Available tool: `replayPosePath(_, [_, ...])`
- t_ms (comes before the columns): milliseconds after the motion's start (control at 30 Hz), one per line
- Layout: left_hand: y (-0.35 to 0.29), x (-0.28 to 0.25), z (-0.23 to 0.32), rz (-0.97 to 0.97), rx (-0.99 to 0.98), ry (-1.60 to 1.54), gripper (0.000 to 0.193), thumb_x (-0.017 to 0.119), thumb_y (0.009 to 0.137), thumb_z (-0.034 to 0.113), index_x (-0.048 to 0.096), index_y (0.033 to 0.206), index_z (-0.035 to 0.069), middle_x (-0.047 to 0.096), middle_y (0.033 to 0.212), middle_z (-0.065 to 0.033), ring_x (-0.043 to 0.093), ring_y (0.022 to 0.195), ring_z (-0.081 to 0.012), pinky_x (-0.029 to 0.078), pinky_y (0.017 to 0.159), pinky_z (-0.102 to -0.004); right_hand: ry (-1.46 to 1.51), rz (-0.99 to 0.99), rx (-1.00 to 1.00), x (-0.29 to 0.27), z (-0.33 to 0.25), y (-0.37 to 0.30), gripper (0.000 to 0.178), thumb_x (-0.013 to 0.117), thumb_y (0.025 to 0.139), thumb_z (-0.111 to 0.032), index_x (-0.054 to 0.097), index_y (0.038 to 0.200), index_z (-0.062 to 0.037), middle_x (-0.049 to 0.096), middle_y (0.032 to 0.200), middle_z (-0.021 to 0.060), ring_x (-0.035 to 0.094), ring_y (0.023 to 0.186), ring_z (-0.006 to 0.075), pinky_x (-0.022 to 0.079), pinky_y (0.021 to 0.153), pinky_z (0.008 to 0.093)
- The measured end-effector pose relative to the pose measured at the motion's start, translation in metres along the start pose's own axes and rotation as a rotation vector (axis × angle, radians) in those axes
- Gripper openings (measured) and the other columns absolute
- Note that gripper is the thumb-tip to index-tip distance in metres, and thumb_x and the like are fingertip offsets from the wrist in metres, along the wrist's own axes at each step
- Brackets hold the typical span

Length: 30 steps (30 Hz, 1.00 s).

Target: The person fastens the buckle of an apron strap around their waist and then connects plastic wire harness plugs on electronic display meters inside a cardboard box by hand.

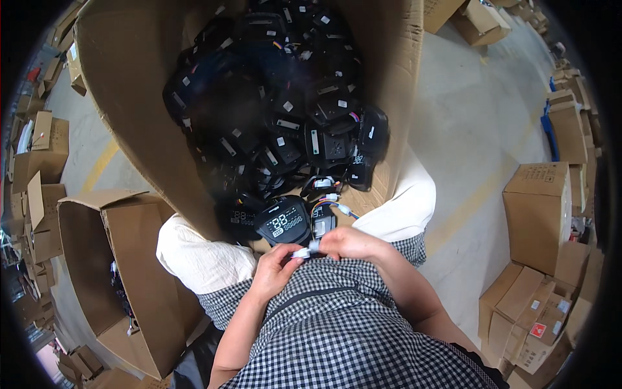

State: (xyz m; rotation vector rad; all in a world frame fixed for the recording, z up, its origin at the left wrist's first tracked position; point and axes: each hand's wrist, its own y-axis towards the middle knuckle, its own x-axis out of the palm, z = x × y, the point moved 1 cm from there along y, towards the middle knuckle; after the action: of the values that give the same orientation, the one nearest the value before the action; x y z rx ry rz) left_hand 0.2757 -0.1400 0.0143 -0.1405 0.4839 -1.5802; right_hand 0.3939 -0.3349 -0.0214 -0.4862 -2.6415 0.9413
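While left hand [275, 269] and right hand [350, 243] pinch white connector [304, 253], both grips clamped; black display unit [283, 220] just above.

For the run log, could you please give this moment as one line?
left hand: pinches white connector | right hand: same connector | black display unit on lap | big box ahead

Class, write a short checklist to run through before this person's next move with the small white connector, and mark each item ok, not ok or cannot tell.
1. Both hands on the white connector: left hand and right hand pinch it. Ok.
2. Connector halves fully mated: hidden by fingertips. Cannot tell.
3. Coloured wires run free to the black display unit: ok.
4. Display unit rests at the edge of the large cardboard box: ok.
5. Unit's display lit: digits show. Ok.
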Motion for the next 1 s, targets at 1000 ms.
replayPosePath(1000, [0.018, 0.005, 0.013, 0.279, 0.284, 0.46, 0.033, 0.069, 0.08, 0.018, 0.063, 0.111, 0.012, 0.066, 0.096, -0.0045, 0.06, 0.088, -0.0228, 0.042, 0.077, -0.0353, -0.708, 0.416, -0.494, 0.047, -0.01, 0.006, 0.014, 0.057, 0.087, -0.011, 0.063, 0.092, 0.0005, 0.053, 0.113, 0.0161, 0.061, 0.095, 0.0311, 0.052, 0.078, 0.04])
